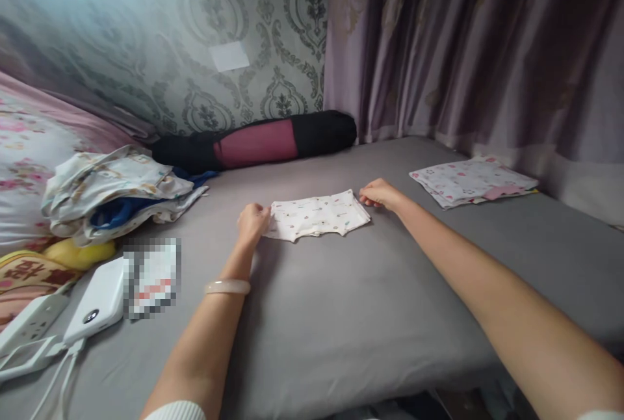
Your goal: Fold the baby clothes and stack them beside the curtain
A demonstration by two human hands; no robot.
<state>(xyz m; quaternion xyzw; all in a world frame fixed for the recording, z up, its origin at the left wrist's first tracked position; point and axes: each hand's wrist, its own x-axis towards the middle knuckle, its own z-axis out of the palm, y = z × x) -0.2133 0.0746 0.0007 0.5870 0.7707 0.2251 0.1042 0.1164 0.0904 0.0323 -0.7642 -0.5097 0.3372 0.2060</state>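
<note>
The left grip [253, 221] pinches the cloth [316, 214] on its right; the narrow right grip [380, 194] sits by the opposite edge, hold unclear.

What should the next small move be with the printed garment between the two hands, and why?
Perhaps fold the left end of the white printed garment inward: it lies flat and wide on the gray bedsheet, with the left hand at that end. The right hand is by the opposite end; whether it touches is hard to tell.
</note>
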